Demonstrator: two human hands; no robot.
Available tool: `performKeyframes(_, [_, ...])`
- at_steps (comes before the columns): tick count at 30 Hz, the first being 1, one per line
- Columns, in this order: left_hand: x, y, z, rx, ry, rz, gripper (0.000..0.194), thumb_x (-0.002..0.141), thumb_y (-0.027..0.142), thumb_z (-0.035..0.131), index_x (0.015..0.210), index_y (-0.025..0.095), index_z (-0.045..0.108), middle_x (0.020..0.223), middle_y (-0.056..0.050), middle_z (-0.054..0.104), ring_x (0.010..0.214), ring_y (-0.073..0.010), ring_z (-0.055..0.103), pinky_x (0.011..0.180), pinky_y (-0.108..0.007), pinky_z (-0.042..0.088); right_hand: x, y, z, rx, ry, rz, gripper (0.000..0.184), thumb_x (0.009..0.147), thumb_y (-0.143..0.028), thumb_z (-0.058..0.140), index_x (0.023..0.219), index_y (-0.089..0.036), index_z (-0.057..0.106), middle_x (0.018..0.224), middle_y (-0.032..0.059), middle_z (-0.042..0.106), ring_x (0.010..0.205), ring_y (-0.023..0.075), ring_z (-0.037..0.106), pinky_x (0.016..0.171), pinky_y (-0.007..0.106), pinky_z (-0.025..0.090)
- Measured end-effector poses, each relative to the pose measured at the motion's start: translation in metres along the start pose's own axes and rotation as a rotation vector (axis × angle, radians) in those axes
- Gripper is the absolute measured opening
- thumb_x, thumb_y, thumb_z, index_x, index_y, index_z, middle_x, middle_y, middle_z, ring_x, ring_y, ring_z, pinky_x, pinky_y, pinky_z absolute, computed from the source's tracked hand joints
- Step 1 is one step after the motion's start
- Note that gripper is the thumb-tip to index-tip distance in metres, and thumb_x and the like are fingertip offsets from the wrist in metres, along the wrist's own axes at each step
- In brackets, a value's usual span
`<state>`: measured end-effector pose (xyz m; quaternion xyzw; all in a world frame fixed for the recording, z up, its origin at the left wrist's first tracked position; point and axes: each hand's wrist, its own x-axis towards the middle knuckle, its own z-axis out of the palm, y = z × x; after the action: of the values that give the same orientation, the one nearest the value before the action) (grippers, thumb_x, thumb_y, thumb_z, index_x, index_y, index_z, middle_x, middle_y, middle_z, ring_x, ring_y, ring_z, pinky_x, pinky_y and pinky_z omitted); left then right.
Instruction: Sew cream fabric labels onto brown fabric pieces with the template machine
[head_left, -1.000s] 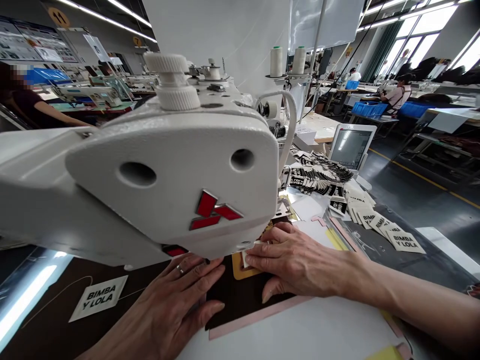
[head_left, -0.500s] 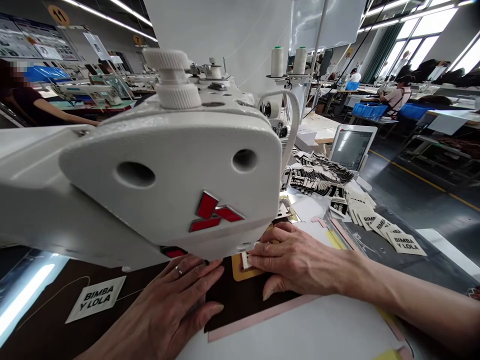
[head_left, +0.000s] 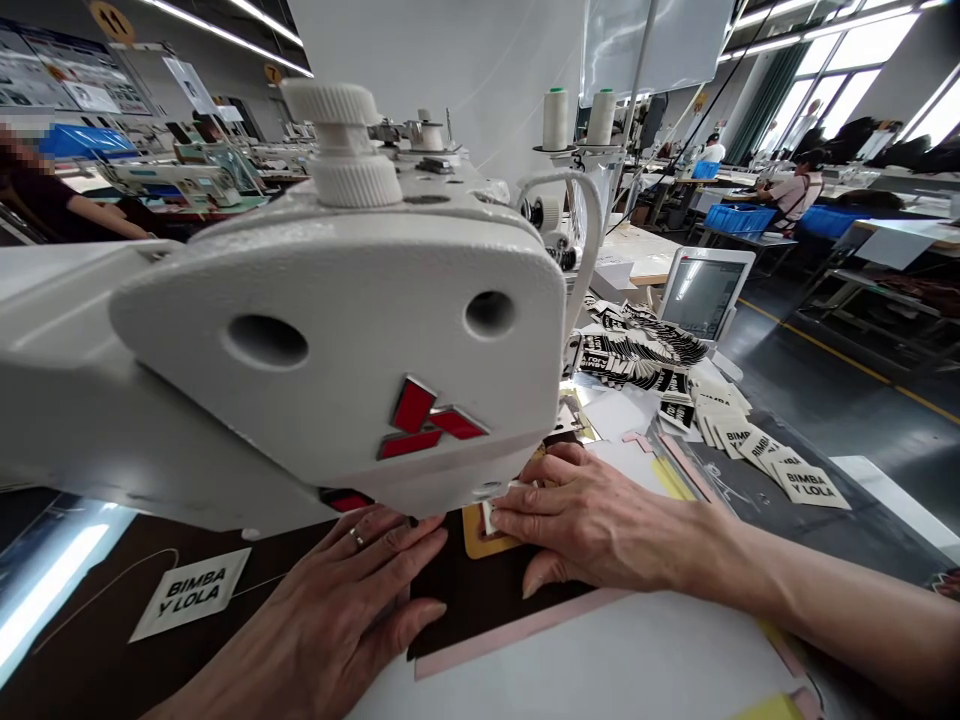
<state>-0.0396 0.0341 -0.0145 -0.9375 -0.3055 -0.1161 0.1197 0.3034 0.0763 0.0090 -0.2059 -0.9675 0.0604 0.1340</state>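
My left hand [head_left: 360, 585] lies flat with its fingers stretched out on dark brown fabric [head_left: 465, 610], below the head of a white sewing machine [head_left: 337, 290]. Its fingertips reach under the machine head. My right hand [head_left: 592, 520] presses its fingertips on a small white label [head_left: 490, 518], thumb spread apart on the fabric. Under that label sits a yellow frame [head_left: 480, 545], partly covered by the fingers. The needle area is hidden behind the machine head. Left of my left hand, a white label with black lettering [head_left: 193, 592] lies on the brown fabric, a thread beside it.
White labels [head_left: 814, 487] fan out on the right, with piles of black-and-white labels [head_left: 637, 350] behind. A screen [head_left: 701, 290] stands past them. Thread cones [head_left: 555, 120] rise at the back. A co-worker [head_left: 802, 190] sits far right; another person's arm [head_left: 105, 215] shows far left.
The view has shifted very slightly. My right fingertips have crept a little left over the small label; my left hand keeps its place.
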Motion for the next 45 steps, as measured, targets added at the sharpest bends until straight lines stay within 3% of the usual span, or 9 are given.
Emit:
performKeyframes(10, [0.002,0.000,-0.002,-0.012,0.009,0.002,0.055,0.108,0.053,0.061,0.155,0.026,0.057,0.153,0.005,0.066,0.128,-0.0208,0.070,0.119,-0.033,0.047,-0.001,-0.001,0.002,-0.019,0.025,-0.009,0.061,0.111,-0.063,0.050,0.149,-0.017,0.062,0.154,0.0065,0.065,0.125,0.0276,0.061,0.109,0.046,0.045])
performKeyframes(17, [0.003,-0.001,-0.003,-0.001,-0.025,0.005,0.057,0.106,0.055,0.064,0.156,0.027,0.057,0.154,0.003,0.065,0.131,-0.0221,0.069,0.119,-0.032,0.047,-0.001,-0.001,0.003,-0.032,0.014,-0.001,0.065,0.110,-0.067,0.049,0.151,-0.017,0.061,0.153,0.0124,0.066,0.123,0.0274,0.063,0.109,0.047,0.045])
performKeyframes(29, [0.009,0.004,-0.010,-0.096,-0.010,-0.025,0.047,0.109,0.044,0.062,0.153,0.029,0.061,0.154,0.000,0.066,0.127,-0.0220,0.069,0.117,-0.034,0.047,-0.004,-0.002,0.002,-0.013,0.006,0.003,0.060,0.113,-0.063,0.047,0.151,-0.019,0.060,0.153,0.0090,0.066,0.127,0.0281,0.060,0.117,0.051,0.038])
performKeyframes(33, [0.010,0.003,-0.007,-0.108,0.020,-0.071,0.046,0.111,0.048,0.057,0.153,0.028,0.059,0.143,0.001,0.073,0.123,-0.0218,0.071,0.112,-0.035,0.047,0.000,0.003,0.001,-0.024,0.005,0.006,0.056,0.114,-0.060,0.047,0.150,-0.020,0.061,0.151,0.0090,0.067,0.127,0.0273,0.060,0.117,0.050,0.038])
performKeyframes(39, [0.008,-0.002,0.005,-0.130,-0.028,-0.165,0.047,0.113,0.045,0.053,0.158,0.031,0.053,0.137,0.001,0.075,0.124,-0.0232,0.070,0.105,-0.037,0.049,0.008,0.015,0.001,-0.055,-0.002,-0.010,0.049,0.115,-0.055,0.050,0.147,-0.020,0.065,0.141,0.0101,0.073,0.120,0.0263,0.061,0.113,0.047,0.040])
performKeyframes(45, [0.017,-0.005,-0.001,-0.176,-0.058,-0.171,0.044,0.114,0.038,0.050,0.157,0.030,0.054,0.115,-0.001,0.081,0.101,-0.0215,0.076,0.087,-0.033,0.055,0.011,0.022,-0.002,-0.084,0.004,-0.012,0.045,0.115,-0.052,0.052,0.143,-0.021,0.067,0.136,0.0079,0.075,0.113,0.0259,0.061,0.107,0.046,0.043])
